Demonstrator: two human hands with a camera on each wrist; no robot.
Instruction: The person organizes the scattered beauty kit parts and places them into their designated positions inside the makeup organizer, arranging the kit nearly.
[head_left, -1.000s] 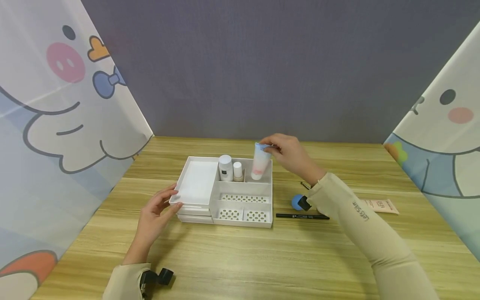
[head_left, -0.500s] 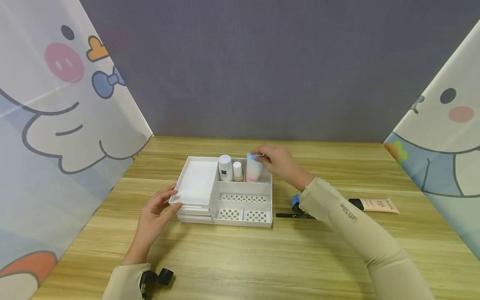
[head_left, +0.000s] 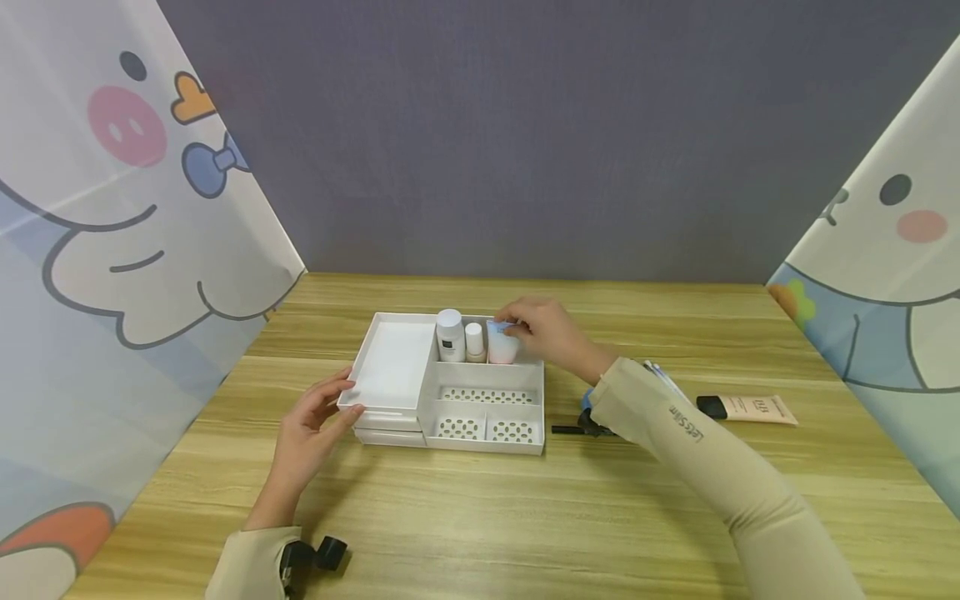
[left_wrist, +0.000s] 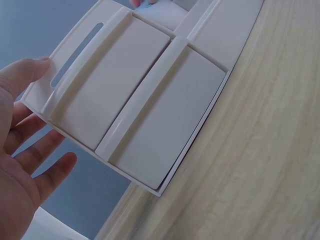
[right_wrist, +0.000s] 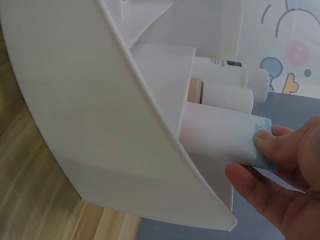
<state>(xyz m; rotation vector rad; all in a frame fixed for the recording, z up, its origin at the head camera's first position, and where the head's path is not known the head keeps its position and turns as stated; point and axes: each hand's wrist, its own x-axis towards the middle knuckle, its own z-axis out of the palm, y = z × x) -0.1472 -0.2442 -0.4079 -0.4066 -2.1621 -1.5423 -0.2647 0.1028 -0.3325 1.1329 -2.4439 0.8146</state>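
My right hand pinches the flat blue end of a squeeze tube between thumb and fingers. The tube stands cap-down in the back right compartment of a white desk organizer, its lower part hidden by the compartment wall. Beside it in the same back row are a small white-capped bottle and a larger white bottle. At the organizer's left front corner, my left hand holds the edge, thumb on the front and fingers along the side. Two drawers show under the top tray in the left wrist view.
Right of the organizer lie a black pen, a blue round item partly behind the right wrist, and thin white sticks. A beige tube with a black cap lies farther right. A grey partition rises behind the table.
My right hand has moved left and down, and the blue-and-white tube has sunk deeper into the back right compartment, next to the small bottle. The left hand has stayed on the organizer's corner.
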